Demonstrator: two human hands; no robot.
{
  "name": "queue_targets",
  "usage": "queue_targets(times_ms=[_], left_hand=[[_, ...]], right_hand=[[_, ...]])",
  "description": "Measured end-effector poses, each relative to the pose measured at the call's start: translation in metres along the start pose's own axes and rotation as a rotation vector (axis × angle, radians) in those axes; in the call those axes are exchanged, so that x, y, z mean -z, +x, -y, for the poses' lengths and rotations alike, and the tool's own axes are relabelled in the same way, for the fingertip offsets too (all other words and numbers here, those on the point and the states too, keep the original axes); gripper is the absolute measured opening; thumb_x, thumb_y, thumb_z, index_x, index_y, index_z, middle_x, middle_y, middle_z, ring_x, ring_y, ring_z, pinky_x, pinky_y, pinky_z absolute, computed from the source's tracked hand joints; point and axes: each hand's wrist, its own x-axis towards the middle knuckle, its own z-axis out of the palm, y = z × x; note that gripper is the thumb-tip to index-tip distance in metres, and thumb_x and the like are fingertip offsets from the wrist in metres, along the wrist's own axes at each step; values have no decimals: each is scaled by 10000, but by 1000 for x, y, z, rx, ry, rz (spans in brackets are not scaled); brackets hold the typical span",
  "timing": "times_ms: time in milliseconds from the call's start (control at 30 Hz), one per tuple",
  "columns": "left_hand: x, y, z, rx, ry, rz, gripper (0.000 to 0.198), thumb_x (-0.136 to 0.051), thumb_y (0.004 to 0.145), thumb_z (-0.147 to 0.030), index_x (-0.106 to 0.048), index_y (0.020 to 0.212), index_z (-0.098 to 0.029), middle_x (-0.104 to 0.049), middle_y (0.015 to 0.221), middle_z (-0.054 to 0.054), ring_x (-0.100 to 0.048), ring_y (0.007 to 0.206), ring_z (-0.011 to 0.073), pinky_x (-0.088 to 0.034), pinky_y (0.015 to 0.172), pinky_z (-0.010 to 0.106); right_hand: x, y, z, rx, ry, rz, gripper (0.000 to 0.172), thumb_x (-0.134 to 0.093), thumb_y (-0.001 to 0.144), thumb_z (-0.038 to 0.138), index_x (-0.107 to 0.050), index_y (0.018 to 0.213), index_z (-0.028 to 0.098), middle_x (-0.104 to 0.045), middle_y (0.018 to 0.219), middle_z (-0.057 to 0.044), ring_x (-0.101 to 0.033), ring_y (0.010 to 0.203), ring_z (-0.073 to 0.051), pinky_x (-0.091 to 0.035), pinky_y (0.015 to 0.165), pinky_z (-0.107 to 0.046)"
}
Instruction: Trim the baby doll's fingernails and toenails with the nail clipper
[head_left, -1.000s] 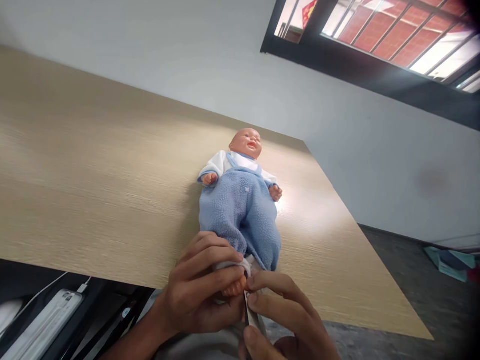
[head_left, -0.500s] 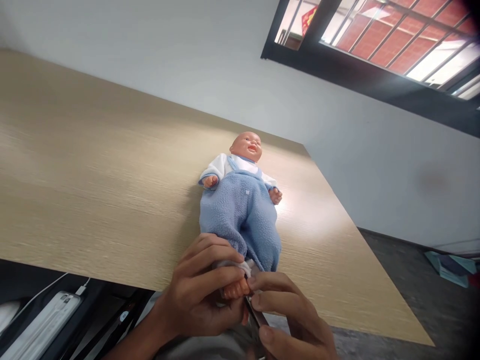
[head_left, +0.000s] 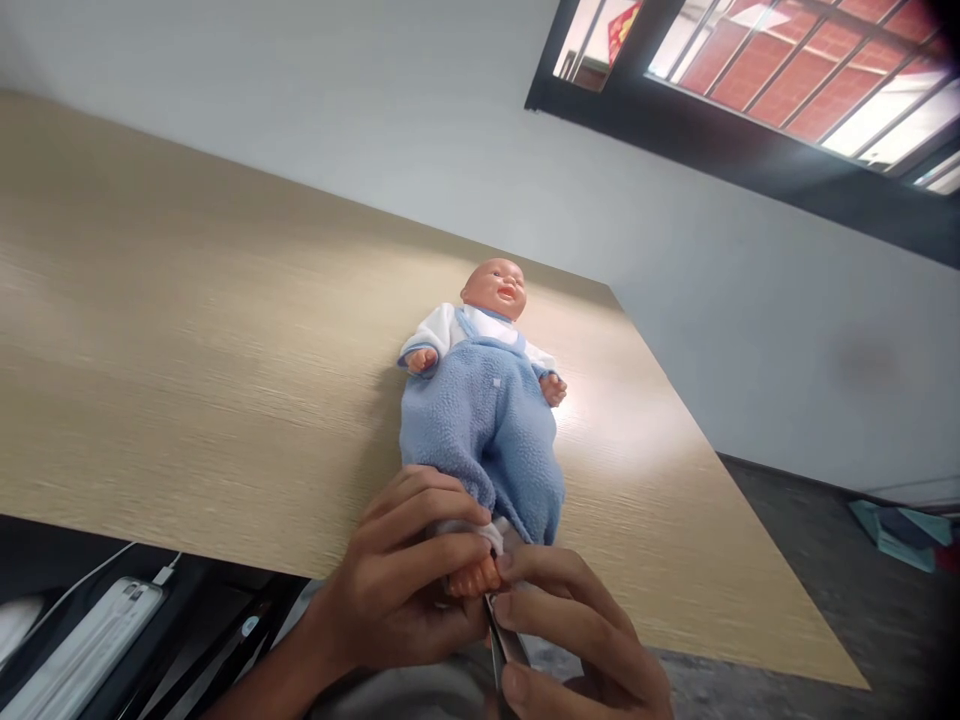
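A baby doll [head_left: 480, 410] in blue fleece overalls and a white top lies on its back on the table, head away from me. My left hand [head_left: 420, 570] is closed around one of its feet, whose orange-pink toes [head_left: 474, 577] show between my fingers and thumb; white cloth bunches just above them. My right hand [head_left: 577, 630] pinches slim metal nail clippers [head_left: 504, 640], their tip at the toes' right side. Fingers partly cover the clippers, so whether the jaws touch a toe cannot be made out. The doll's other foot is hidden.
The wooden table [head_left: 187, 350] has its right edge sloping towards me, with a grey wall [head_left: 337, 100] behind. Below the front left edge lie a white power bank [head_left: 90, 650] and a cable. A barred window [head_left: 787, 80] is at upper right.
The metal clippers have tilted slightly in my right hand, and its lower fingers have shifted a little left. My left hand keeps its hold on the foot. The view has moved slightly.
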Motion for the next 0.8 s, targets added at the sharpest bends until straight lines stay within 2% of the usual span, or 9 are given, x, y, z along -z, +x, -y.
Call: queue_targets(times_ms=[133,233,400,567,700,800], left_hand=[[1,-1,0,5,2,9,239,-797,762,-142,-669,965,-142,-685,1031,95,-637,1006,233,-583,875,394],[3,-1,0,24,29,47,187,-767,820,-196,-660,969,-161,-666,1077,106,-604,1077,253,-579,897,407],[5,1,1,41,17,68,125,-732,855,-181,-658,953,-160,-656,1085,104,-613,1085,237,-576,925,392],[3,-1,1,-2,-11,56,111,-700,881,-138,-670,987,-145,-685,1026,92,-614,1049,229,-592,893,385],[2,-4,2,-52,-46,33,160,-705,865,-65,-687,1019,-104,-697,997,86,-610,1014,214,-591,865,366],[2,-6,2,-57,-57,26,174,-714,854,-49,-695,1024,-81,-693,1009,90,-606,1029,217,-582,887,368]], right_hand=[[-1,6,3,5,-56,-7,148,-718,829,82,-646,876,203,-752,926,-11,-718,988,-205,-662,772,-316],[-2,8,5,5,-87,-1,163,-695,831,67,-651,885,215,-764,913,-1,-726,979,-205,-666,757,-311],[-3,6,9,-56,-129,13,228,-689,816,65,-670,914,270,-764,901,3,-738,995,-211,-668,760,-319],[-2,6,15,-115,-200,45,223,-668,815,72,-691,858,289,-753,973,-5,-739,973,-207,-666,748,-305],[-3,6,15,-140,-248,14,152,-693,814,150,-696,874,290,-715,1114,-39,-734,866,-185,-668,694,-304],[-4,12,16,-143,-267,36,126,-688,816,178,-687,886,281,-712,1112,-51,-729,805,-180,-667,664,-300]])
